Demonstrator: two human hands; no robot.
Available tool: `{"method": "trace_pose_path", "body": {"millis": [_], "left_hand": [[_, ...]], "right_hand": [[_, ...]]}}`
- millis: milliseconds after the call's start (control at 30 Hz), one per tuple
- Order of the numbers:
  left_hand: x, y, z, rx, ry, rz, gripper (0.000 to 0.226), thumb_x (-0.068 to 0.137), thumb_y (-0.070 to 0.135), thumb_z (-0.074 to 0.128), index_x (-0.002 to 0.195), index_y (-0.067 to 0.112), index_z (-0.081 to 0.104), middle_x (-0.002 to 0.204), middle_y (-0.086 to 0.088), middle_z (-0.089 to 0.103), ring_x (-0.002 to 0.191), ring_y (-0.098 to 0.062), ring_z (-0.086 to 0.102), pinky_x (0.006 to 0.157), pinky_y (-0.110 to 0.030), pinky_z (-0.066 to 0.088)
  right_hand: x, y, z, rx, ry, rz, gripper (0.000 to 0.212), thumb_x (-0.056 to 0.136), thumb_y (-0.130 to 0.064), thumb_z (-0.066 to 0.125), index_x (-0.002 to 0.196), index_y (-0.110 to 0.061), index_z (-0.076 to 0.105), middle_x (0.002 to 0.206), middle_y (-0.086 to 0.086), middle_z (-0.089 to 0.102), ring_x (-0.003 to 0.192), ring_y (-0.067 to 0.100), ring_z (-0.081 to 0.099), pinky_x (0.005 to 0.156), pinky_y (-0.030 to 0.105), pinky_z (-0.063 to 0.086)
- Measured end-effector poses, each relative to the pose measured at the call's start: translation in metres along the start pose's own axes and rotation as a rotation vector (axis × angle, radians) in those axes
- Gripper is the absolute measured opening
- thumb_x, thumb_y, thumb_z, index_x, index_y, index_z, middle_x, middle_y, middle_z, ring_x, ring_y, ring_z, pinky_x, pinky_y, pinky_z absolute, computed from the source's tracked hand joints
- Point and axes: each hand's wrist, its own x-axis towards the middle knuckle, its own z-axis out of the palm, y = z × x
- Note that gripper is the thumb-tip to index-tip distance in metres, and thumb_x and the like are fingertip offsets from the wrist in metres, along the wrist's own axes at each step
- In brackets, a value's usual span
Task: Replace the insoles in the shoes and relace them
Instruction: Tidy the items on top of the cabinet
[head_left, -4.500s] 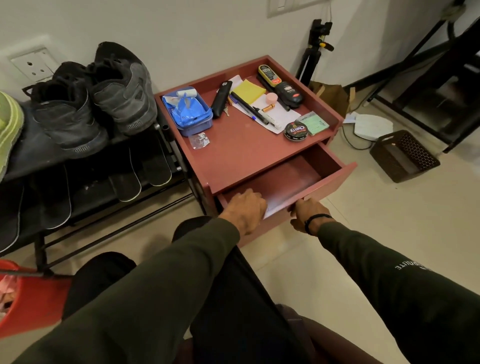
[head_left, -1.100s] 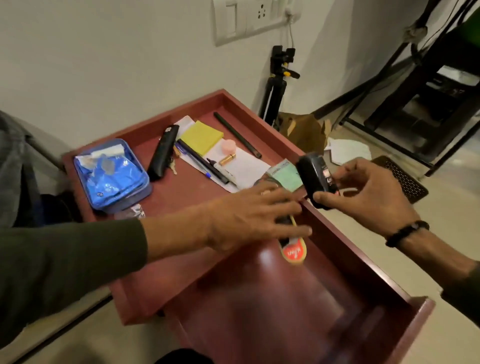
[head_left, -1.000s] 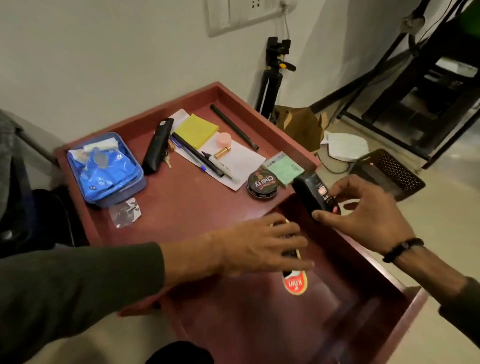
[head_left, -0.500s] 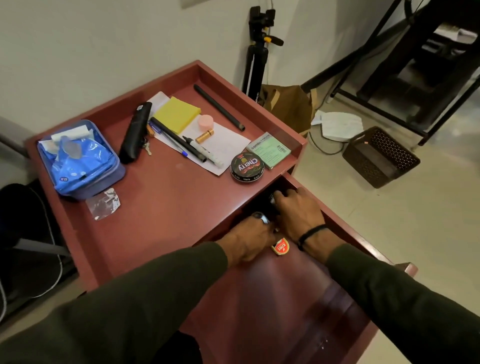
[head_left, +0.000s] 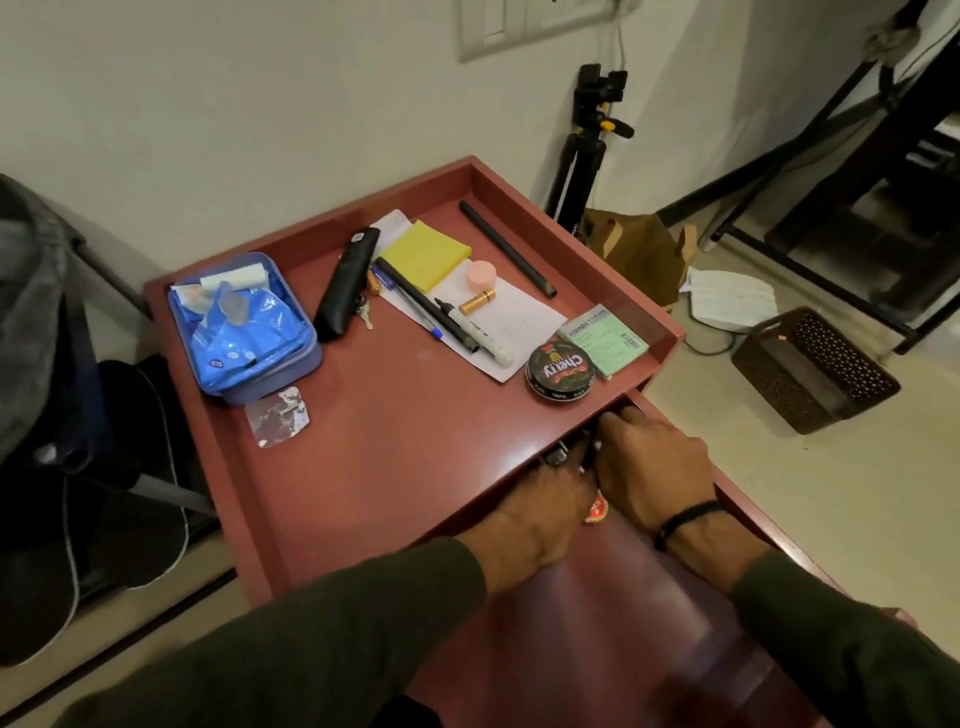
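Both hands reach into open drawer (head_left: 613, 623) under tabletop front edge (head_left: 467, 499); left hand (head_left: 540, 512) and right hand (head_left: 652, 470) nearly touching, small dark items wedged between fingertips (identity unclear); drawer floor toward wrists bare, free to pull back; drawer wall (head_left: 737, 499) just right of right hand; polish tin (head_left: 560, 373) above and beyond hands; bare tabletop left of tin.

dark red desk (head_left: 395, 467), blue pouch (head_left: 244, 332) far left, yellow sticky pad (head_left: 423, 254), pink cap (head_left: 481, 274), black polish tin (head_left: 560, 373) with red lettering, pale green box (head_left: 605, 340).
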Motion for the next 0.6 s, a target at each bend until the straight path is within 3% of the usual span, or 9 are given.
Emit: {"method": "trace_pose_path", "body": {"millis": [67, 167, 233, 267, 367, 467, 600], "left_hand": [[-0.011, 0.0, -0.015, -0.187, 0.162, 0.057, 0.036, 0.092, 0.009, 0.06, 0.128, 0.007, 0.062, 0.136, -0.019, 0.055, 0.098, -0.037, 0.067, 0.081, -0.048, 0.058], [-0.026, -0.028, -0.047, -0.363, 0.484, 0.088, 0.022, 0.094, 0.022, 0.057, 0.11, 0.011, 0.068, 0.102, -0.011, 0.068, 0.082, -0.035, 0.065, 0.068, -0.047, 0.055], [-0.028, -0.065, -0.075, -0.287, 0.623, -0.077, 0.028, 0.098, 0.033, 0.052, 0.115, 0.018, 0.068, 0.105, -0.005, 0.066, 0.084, -0.031, 0.066, 0.068, -0.043, 0.055], [-0.028, -0.09, -0.086, -0.239, 0.648, -0.167, 0.029, 0.097, 0.027, 0.053, 0.122, 0.021, 0.066, 0.112, -0.003, 0.063, 0.088, -0.032, 0.067, 0.069, -0.044, 0.056], [-0.019, -0.162, -0.107, -0.138, 0.574, -0.349, 0.05, 0.089, 0.003, 0.057, 0.134, 0.024, 0.06, 0.132, 0.0, 0.06, 0.109, -0.033, 0.064, 0.077, -0.047, 0.054], [-0.005, -0.204, -0.117, -0.033, 0.422, -0.349, 0.048, 0.089, 0.001, 0.058, 0.131, 0.022, 0.063, 0.134, 0.0, 0.062, 0.123, -0.027, 0.058, 0.096, -0.04, 0.049], [0.012, -0.232, -0.13, 0.146, 0.277, -0.241, 0.032, 0.094, 0.008, 0.059, 0.122, 0.022, 0.068, 0.125, -0.002, 0.066, 0.118, -0.025, 0.059, 0.085, -0.031, 0.042]], "right_hand": [[0.001, -0.001, -0.031, 0.09, 0.177, -0.048, 0.011, 0.084, -0.03, 0.066, 0.088, -0.021, 0.06, 0.084, 0.0, 0.062, 0.062, 0.027, 0.059, 0.049, 0.026, 0.032], [0.029, -0.004, -0.064, 0.234, 0.338, -0.074, 0.008, 0.086, -0.027, 0.066, 0.086, -0.021, 0.061, 0.085, -0.003, 0.062, 0.067, 0.021, 0.057, 0.051, 0.03, 0.044], [0.06, -0.008, -0.073, 0.278, 0.352, -0.057, 0.007, 0.09, -0.027, 0.063, 0.094, -0.022, 0.061, 0.093, -0.004, 0.063, 0.076, 0.016, 0.058, 0.06, 0.036, 0.053], [0.079, -0.012, -0.074, 0.297, 0.337, -0.046, 0.008, 0.092, -0.028, 0.062, 0.097, -0.023, 0.062, 0.094, -0.005, 0.063, 0.078, 0.015, 0.058, 0.064, 0.036, 0.055], [0.137, -0.026, -0.068, 0.352, 0.231, -0.02, 0.014, 0.093, -0.028, 0.063, 0.102, -0.018, 0.065, 0.096, 0.001, 0.066, 0.083, 0.019, 0.061, 0.073, 0.037, 0.058], [0.175, -0.036, -0.06, 0.307, 0.122, 0.048, 0.013, 0.094, -0.026, 0.065, 0.097, -0.013, 0.065, 0.093, 0.008, 0.067, 0.081, 0.026, 0.063, 0.074, 0.044, 0.059], [0.198, -0.047, -0.054, 0.197, 0.069, 0.063, 0.003, 0.092, -0.013, 0.064, 0.094, -0.01, 0.065, 0.091, 0.012, 0.066, 0.078, 0.028, 0.061, 0.073, 0.041, 0.058]]}}
